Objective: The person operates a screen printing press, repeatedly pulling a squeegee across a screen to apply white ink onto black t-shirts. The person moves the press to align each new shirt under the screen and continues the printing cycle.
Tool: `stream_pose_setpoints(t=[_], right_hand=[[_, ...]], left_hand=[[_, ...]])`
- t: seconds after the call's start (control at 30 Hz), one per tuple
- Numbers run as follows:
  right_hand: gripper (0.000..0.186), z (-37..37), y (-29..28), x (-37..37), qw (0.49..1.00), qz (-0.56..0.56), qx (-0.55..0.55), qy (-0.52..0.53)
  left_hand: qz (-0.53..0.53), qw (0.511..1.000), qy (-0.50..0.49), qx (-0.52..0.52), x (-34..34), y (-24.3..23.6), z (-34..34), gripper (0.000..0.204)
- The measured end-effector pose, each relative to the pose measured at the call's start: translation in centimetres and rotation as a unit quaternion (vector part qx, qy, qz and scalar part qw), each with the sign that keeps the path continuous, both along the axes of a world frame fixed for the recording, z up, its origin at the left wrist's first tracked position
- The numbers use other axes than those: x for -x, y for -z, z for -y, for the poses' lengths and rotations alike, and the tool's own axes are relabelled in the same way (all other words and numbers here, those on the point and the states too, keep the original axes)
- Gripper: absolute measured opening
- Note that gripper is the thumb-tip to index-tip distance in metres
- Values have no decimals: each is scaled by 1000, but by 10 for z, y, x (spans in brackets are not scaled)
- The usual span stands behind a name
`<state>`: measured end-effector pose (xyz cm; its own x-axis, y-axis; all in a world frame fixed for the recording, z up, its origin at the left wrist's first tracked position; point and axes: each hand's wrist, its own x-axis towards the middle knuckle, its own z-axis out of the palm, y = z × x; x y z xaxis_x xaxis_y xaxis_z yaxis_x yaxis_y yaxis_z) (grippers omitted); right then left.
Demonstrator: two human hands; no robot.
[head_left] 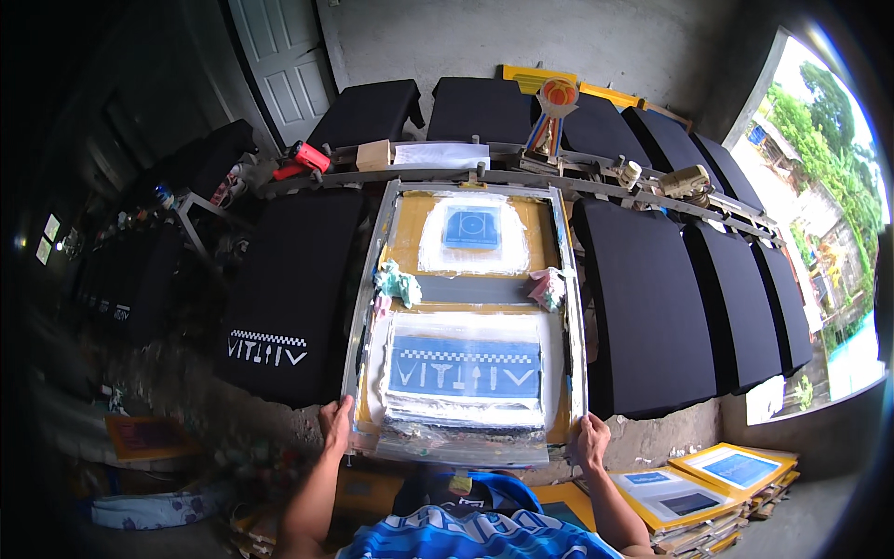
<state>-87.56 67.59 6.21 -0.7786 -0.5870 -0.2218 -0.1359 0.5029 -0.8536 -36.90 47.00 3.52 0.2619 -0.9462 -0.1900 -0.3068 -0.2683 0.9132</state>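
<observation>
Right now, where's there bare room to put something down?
The wide right-hand black cloth has bare room, between the screen-printing frame and the next black cloth. So does the left black cloth, above its white checkered print. Behind the frame it's crowded: red heat gun, tan box, trophy.

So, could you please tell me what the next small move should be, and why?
Perhaps lift the near end of the screen frame evenly, since the left hand and right hand grip its near corners and neither holds a tool.
</observation>
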Motion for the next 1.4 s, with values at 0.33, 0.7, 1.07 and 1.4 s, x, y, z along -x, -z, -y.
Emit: stream_pose_setpoints(t=[0.33, 0.7, 1.07, 1.4], right_hand=[[27, 56, 12, -4, 999, -24, 23, -10], [27, 83, 27, 3, 1000, -8, -14, -21], [34, 117, -14, 17, 930, -287, -172, -154], [59, 103, -42, -63, 716, -355, 6, -601]], left_hand=[[7, 996, 80, -44, -15, 37, 60, 49], [16, 997, 75, -18, -9, 53, 81, 54], [270, 961, 64, -11, 22, 43, 87, 48], [218, 813, 451, 298, 39, -24, 23, 51]])
